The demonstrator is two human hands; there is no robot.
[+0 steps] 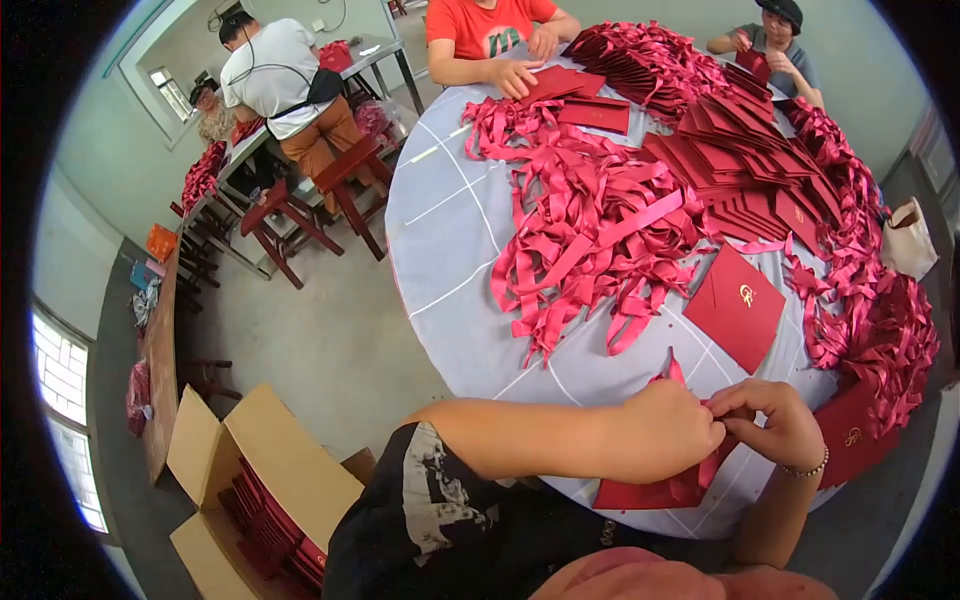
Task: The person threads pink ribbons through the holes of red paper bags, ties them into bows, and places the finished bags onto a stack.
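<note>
Here, left fingers (708, 434), right fingers (744, 396) pinched tight around ribbon (708, 472).

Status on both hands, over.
Left hand and right hand together, closed on ribbon. Red envelope beneath. Tangled pile beyond, clear of both hands.

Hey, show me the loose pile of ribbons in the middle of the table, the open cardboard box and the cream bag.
Pile of ribbons (600, 220): head view, middle of the pile.
Cardboard box (290, 460): head view, its right-hand flap.
Cream bag (908, 242): head view, its side.
</note>
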